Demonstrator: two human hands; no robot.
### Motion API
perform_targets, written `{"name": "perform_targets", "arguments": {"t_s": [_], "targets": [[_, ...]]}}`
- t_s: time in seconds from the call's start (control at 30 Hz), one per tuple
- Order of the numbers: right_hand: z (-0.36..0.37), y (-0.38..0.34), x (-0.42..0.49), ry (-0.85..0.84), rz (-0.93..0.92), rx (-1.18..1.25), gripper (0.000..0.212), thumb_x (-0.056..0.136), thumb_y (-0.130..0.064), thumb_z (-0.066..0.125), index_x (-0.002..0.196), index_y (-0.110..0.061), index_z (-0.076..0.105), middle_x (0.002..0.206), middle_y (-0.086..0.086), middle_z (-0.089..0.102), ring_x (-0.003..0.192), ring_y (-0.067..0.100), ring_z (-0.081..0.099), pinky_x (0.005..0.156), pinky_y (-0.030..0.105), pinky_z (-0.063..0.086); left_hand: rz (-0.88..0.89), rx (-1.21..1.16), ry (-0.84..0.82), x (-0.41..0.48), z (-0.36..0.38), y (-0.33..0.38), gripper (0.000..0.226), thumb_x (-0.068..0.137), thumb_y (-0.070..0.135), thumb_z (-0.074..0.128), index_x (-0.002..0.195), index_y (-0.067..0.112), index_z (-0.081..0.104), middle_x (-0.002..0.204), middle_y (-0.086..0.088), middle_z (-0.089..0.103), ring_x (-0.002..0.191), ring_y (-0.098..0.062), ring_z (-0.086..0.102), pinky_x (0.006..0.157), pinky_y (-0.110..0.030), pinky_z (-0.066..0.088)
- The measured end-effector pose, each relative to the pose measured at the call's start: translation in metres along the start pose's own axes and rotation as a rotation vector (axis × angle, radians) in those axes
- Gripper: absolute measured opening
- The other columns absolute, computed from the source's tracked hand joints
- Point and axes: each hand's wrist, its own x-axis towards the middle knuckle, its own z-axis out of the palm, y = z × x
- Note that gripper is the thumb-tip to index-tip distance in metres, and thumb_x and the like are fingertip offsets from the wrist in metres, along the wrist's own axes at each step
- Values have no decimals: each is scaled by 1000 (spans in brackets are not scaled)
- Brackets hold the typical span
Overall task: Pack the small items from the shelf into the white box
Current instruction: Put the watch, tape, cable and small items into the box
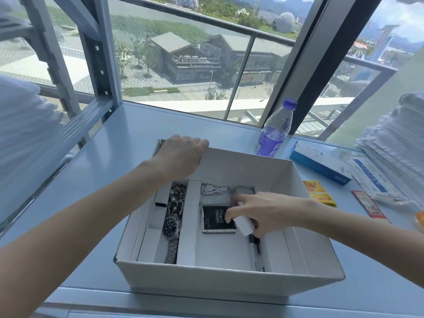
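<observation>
Right grip — white block, unreadable card

Pale blue shelf beside tall windows (bright daylight); grey metal uprights at left.

The white box is matt cardboard. Inside, at nine o'clock, the watch is shiny polished metal; at three o'clock the white block looks like smooth plastic. Beyond, at one o'clock, the bottle is clear glossy plastic.
</observation>
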Motion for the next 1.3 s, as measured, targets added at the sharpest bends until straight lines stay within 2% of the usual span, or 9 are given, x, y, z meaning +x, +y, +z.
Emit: {"name": "perform_targets", "arguments": {"t_s": [0.17,0.37,0.5,0.63,0.77,0.93,1.07,1.2,1.3], "targets": [[1,4,3,-39,82,147,56,68,-28,79,115,-30,48,112,2,39,73,17,41,62,26,34,-1,-1,-3,1,0,0,13,96,17,36,105,12,44,96,-3,58,88,-23,56,79,-34,40],[8,5,5,-36,81,213,41,84,-17,63,123,-28,54,118,3,43,99,25,52,78,31,44,2,-10,-1,1,1,-1,12,96,17,36,103,12,44,93,-3,57,86,-23,56,78,-34,40],[11,4,1,-8,77,130,35,82,-18,63,115,-25,53,117,2,41,77,24,48,64,29,37,-1,-18,2,1,2,-1,10,96,17,36,100,12,44,91,-3,57,83,-24,56,76,-34,40],[12,-5,7,-3,42,-13,51,73,-30,73,111,-19,42,114,6,38,63,27,41,56,33,36,6,-19,1,1,2,-2,9,96,17,36,99,12,43,91,-3,56,82,-23,54,75,-33,37],[10,-3,7,12,44,29,58,71,-33,76,114,-20,40,116,4,37,66,25,43,58,32,35,7,-21,-2,0,0,-1,10,96,18,36,101,12,43,91,-3,56,81,-22,53,76,-34,39],[12,4,4,-13,103,210,51,70,-30,76,110,-24,45,113,1,44,87,23,53,69,32,44,6,-9,-9,0,0,0,14,96,17,35,104,12,44,93,-3,57,84,-23,56,79,-35,42],[11,5,7,-46,88,298,53,69,-26,78,111,-21,47,113,0,44,69,2,43,60,21,32,3,-13,-16,0,0,-1,12,96,18,36,103,12,44,92,-2,56,82,-22,55,79,-35,42],[9,3,5,-21,127,254,48,75,-25,73,116,-21,48,112,3,48,83,16,47,68,26,37,5,-14,-25,-1,0,0,10,96,18,35,101,13,43,90,-2,55,80,-21,53,77,-33,40],[8,-1,6,53,144,52,48,74,-29,71,115,-25,47,117,1,46,73,24,46,62,29,36,5,-7,-33,0,-2,0,10,96,17,35,100,13,43,89,-1,55,80,-21,53,76,-33,40]]}}
